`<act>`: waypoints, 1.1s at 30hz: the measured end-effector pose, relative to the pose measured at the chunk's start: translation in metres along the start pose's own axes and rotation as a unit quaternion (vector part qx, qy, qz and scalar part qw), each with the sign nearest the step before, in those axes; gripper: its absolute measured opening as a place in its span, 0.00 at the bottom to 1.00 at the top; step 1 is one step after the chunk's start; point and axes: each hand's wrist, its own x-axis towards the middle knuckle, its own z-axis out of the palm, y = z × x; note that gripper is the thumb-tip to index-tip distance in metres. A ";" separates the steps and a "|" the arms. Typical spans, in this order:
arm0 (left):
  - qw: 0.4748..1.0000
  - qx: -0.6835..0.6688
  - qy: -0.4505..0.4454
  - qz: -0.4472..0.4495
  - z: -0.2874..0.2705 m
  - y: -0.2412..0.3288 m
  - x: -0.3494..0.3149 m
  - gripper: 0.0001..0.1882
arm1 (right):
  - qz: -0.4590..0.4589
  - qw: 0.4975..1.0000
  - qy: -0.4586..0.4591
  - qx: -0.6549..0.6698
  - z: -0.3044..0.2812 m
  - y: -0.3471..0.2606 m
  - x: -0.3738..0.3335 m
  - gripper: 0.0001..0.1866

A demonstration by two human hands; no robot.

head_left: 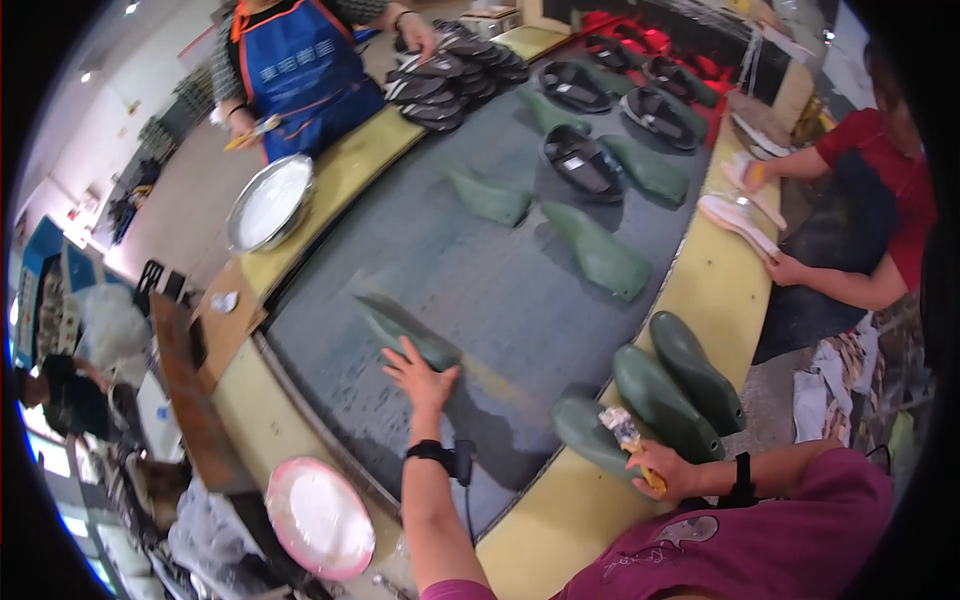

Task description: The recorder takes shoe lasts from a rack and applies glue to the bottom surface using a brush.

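My left hand [422, 383] reaches over the grey conveyor belt [400, 260] with its fingers spread. Its fingertips are at the near end of a green shoe last [405, 335] lying on the belt; whether they press on it I cannot tell. In my right hand [670, 473] is a paintbrush [624, 430], held by its yellow handle, the bristles coated white. Beneath the brush, one green last [590, 435] rests on the yellow ledge. Two more, a middle last [655, 395] and an outer last [695, 365], lie beside it.
Further up the belt are several green lasts [597, 250] and black shoe uppers [582, 162]. A pink-rimmed basin [283, 485] of white liquid stands at lower left, a metal bowl [240, 240] at the far ledge. Co-workers handle a brush [262, 128] and pale soles [738, 222].
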 end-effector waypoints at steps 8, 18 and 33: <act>0.985 0.012 0.118 0.128 0.029 0.000 0.021 0.34 | -0.020 0.999 0.001 0.044 -0.001 -0.006 0.003 0.18; 0.949 -0.258 -0.168 0.069 0.006 0.106 -0.260 0.28 | -0.036 0.994 0.072 0.069 0.015 0.006 0.004 0.14; 0.979 -0.167 -0.011 0.116 0.066 0.096 -0.293 0.47 | -0.063 0.981 0.085 0.162 0.006 0.011 0.006 0.14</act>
